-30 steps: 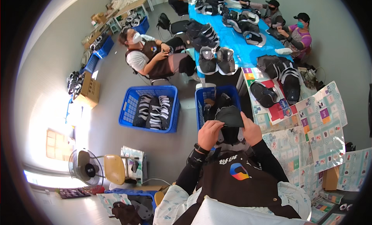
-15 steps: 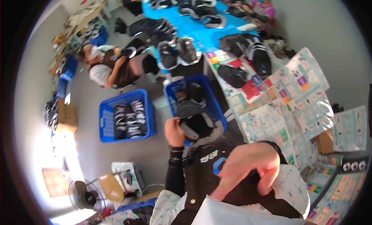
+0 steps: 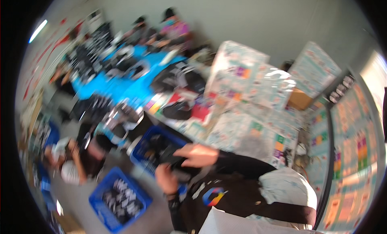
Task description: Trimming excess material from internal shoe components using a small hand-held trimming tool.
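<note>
Over the near blue crate [image 3: 142, 147], the left hand [image 3: 166, 178] and right hand [image 3: 198, 154] are both gripping a dark shoe [image 3: 174, 160], blurred by motion.

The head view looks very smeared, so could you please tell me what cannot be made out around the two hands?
- Dark item between the hands: motion blur hides its kind and shape.
- Left hand: fingers smeared, grip unclear.
- Right hand: lies over the dark item; whether it grips is unclear.
- Nearer blue crate: contents are a dark blur, partly hidden by the hands.
</note>
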A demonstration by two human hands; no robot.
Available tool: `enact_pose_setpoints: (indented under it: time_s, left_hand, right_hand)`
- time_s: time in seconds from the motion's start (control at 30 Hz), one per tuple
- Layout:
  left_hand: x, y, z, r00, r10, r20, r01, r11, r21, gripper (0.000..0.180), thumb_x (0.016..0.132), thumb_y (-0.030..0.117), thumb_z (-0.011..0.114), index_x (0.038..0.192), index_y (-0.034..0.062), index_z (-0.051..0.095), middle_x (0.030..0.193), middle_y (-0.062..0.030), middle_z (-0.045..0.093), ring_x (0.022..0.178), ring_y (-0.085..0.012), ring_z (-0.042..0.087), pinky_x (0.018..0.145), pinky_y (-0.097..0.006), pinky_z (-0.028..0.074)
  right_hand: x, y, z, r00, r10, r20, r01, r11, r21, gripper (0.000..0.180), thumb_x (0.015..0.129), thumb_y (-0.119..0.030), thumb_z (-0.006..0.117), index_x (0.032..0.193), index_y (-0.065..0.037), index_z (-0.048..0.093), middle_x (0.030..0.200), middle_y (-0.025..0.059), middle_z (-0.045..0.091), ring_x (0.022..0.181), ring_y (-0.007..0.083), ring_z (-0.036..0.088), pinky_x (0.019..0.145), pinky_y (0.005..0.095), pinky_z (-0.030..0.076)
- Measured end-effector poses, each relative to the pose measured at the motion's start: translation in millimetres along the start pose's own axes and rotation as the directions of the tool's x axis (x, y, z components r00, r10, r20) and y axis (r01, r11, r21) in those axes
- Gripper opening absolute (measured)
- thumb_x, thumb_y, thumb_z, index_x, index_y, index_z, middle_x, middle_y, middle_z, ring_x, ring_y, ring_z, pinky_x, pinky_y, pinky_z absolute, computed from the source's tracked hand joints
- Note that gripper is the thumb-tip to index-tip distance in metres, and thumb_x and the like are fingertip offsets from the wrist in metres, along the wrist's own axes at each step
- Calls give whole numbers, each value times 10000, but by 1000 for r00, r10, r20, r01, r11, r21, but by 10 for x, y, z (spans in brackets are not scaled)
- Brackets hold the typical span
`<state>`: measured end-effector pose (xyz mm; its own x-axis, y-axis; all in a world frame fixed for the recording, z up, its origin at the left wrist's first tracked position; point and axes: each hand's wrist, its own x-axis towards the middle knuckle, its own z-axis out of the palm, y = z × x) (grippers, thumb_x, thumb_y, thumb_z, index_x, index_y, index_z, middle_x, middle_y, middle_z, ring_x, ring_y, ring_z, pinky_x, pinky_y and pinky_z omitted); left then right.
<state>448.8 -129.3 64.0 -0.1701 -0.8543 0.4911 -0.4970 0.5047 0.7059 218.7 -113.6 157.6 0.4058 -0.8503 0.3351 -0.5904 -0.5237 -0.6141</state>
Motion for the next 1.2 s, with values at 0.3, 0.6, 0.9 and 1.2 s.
enact_pose_setpoints:
  time_s: [0.3, 0.6, 0.9, 1.2]
  left_hand:
    - [569, 656, -509, 978, 203, -43, -182, 941, 286, 91, 831, 40, 656, 886, 70, 589, 867, -93, 578, 874, -322, 563, 844, -425, 425]
    - [378, 374, -1278, 970, 68, -235, 57, 872, 487, 103, 842, 6, 643, 914, 75, 616, 879, -95, 607, 899, -329, 580, 850, -430, 407]
    - [293, 218, -870, 946, 259, -196, -162, 899, 406, 148, 900, 156, 690, 958, 53, 600, 902, -141, 591, 863, -389, 567, 809, -452, 463]
    - [95, 437, -620, 979, 202, 31, -205, 965, 167, 171, 940, 199, 640, 1000, 45, 684, 952, -158, 667, 911, -377, 644, 813, -459, 516]
  right_hand:
    - [126, -588, -282, 898, -220, -380, -40, 821, -570, 418, 682, -359, 888, 547, -140, 560, 564, -24, 491, 625, 182, 541, 1182, 673, 233]
    - [806, -947, -106, 881, -225, 415, -295, 424, 856, 798, 1057, -646, 293, 541, -66, 482, 508, 40, 489, 444, 114, 429, 484, 272, 373]
    - [1202, -1227, -271, 975, -105, 194, -59, 722, 689, 908, 997, -772, 194, 438, -99, 436, 446, 23, 429, 455, 132, 450, 484, 317, 383]
    - [-164, 132, -4, 985, -17, -171, -26, 968, -248, 341, 788, -358, 711, 952, -63, 662, 914, 153, 654, 893, 357, 653, 765, 464, 510]
